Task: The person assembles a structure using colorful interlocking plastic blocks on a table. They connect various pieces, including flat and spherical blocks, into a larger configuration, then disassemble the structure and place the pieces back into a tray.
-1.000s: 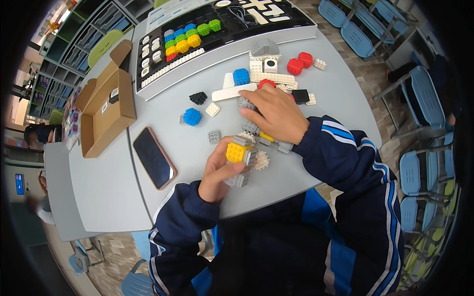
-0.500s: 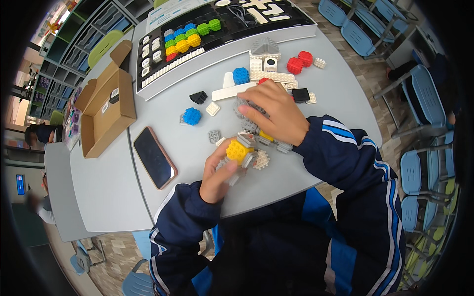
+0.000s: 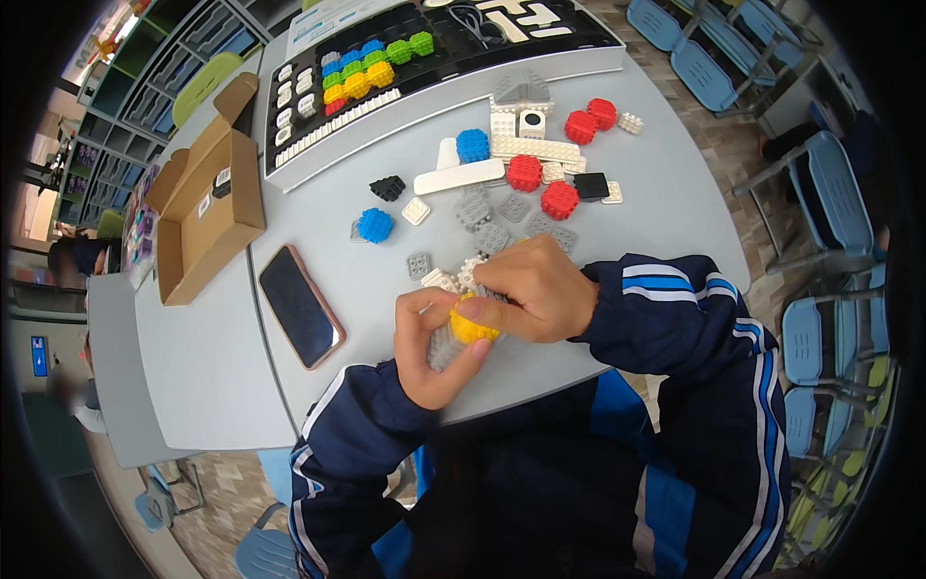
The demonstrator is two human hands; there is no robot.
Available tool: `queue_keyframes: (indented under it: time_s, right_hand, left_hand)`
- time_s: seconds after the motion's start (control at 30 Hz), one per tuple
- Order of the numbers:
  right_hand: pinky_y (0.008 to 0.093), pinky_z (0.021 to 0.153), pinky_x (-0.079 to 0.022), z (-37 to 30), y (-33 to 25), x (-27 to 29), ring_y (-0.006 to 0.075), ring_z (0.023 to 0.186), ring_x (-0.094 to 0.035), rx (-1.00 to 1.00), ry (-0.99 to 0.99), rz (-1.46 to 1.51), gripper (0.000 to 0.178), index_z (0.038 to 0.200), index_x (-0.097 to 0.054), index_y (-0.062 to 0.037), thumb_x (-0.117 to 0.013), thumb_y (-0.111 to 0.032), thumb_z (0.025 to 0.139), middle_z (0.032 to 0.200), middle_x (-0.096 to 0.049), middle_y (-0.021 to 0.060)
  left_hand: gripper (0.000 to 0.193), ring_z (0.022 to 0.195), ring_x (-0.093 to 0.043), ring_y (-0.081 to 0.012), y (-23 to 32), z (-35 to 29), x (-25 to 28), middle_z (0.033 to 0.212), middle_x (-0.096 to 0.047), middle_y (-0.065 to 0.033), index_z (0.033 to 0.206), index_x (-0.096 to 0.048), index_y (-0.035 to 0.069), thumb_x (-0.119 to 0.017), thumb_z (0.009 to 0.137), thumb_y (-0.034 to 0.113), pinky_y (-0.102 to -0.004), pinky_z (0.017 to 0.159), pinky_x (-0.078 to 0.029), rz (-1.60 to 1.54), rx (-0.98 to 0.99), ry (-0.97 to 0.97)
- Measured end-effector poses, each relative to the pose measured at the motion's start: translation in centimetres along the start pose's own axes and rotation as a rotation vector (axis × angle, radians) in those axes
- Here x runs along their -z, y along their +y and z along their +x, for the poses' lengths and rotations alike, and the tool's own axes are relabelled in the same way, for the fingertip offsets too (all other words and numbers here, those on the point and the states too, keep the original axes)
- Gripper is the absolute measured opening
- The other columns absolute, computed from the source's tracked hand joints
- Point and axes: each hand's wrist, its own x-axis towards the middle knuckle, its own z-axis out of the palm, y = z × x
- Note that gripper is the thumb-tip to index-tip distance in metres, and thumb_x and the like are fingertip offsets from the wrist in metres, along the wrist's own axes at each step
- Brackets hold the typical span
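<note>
Near the front edge of the table, a yellow building block (image 3: 470, 324) with grey pieces fixed around it is held between my two hands. My left hand (image 3: 431, 349) grips it from the left, thumb and fingers closed round it. My right hand (image 3: 536, 294) is closed over its upper right side, with the thumb pressed on the yellow part. White studded pieces (image 3: 453, 277) show just beyond my fingers. Loose grey blocks (image 3: 488, 234) lie past my right hand, and a small grey square plate (image 3: 418, 265) sits to the left of them.
Red blocks (image 3: 541, 185), blue blocks (image 3: 374, 225), a long white beam (image 3: 459, 177) and a black piece (image 3: 388, 187) lie farther back. A kit tray (image 3: 579, 64) of coloured blocks stands at the rear. At left are a phone (image 3: 301, 307) and an opened cardboard box (image 3: 214, 224).
My right hand has come back from the loose grey blocks toward me and closed on the yellow block beside my left hand. Red and grey blocks it covered now show.
</note>
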Motion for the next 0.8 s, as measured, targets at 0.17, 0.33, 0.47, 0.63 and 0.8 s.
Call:
queue_keyframes:
  time_s: [0.17, 0.33, 0.47, 0.63, 0.8]
  right_hand:
    - [0.0391, 0.048, -0.043, -0.3, 0.3, -0.7, 0.0342, 0.051, -0.058, -0.109, -0.022, 0.18, 0.043, 0.073, -0.06, -0.0009, -0.054, -0.032, 0.101, 0.058, -0.055, 0.0165]
    - [0.0393, 0.05, -0.045, 0.0, 0.2, -0.3, 0.0359, 0.054, -0.06, -0.178, -0.115, 0.251, 0.043, 0.077, -0.063, 0.0004, -0.051, -0.032, 0.103, 0.06, -0.057, 0.0181]
    - [0.0391, 0.05, -0.045, 0.1, 0.1, 0.1, 0.0361, 0.054, -0.06, -0.148, -0.14, 0.252, 0.043, 0.078, -0.063, 0.0002, -0.05, -0.032, 0.103, 0.061, -0.057, 0.0184]
    - [0.0392, 0.051, -0.046, 0.1, 0.2, 0.1, 0.0369, 0.055, -0.06, -0.139, -0.152, 0.253, 0.044, 0.079, -0.062, 0.0003, -0.049, -0.033, 0.104, 0.061, -0.058, 0.0186]
    - [0.039, 0.05, -0.044, 0.0, 0.5, -0.5, 0.034, 0.05, -0.056, -0.113, -0.096, 0.277, 0.047, 0.076, -0.06, 0.0004, -0.047, -0.034, 0.105, 0.059, -0.057, 0.017]
  left_hand:
    - [0.05, 0.094, -0.059, -0.0135, 0.4, 0.1, 0.0, 0.111, -0.065, -0.0146, 0.131, -0.035, 0.002, -0.066, 0.093, 0.014, -0.0278, 0.087, -0.045, -0.067, 0.042, -0.014]
    - [0.042, 0.101, -0.061, -0.0158, -1.3, -0.5, 0.4, 0.115, -0.063, -0.0124, 0.129, -0.047, -0.002, -0.066, 0.092, 0.007, -0.0302, 0.095, -0.045, 0.071, -0.052, 0.027]
    - [0.039, 0.104, -0.061, -0.0165, -1.5, -1.2, 0.5, 0.117, -0.062, -0.0125, 0.127, -0.052, -0.002, -0.066, 0.092, 0.006, -0.0302, 0.095, -0.045, 0.022, 0.02, 0.008]
    - [0.042, 0.106, -0.061, -0.017, -1.6, -1.5, 0.5, 0.117, -0.062, -0.0128, 0.128, -0.052, -0.003, -0.069, 0.09, 0.004, -0.0304, 0.095, -0.046, 0.043, 0.003, 0.016]
    - [0.042, 0.108, -0.062, -0.018, -1.8, -1.5, 0.4, 0.118, -0.063, -0.0148, 0.127, -0.053, -0.003, -0.071, 0.089, 0.003, -0.0314, 0.097, -0.046, 0.009, 0.004, 0.039]
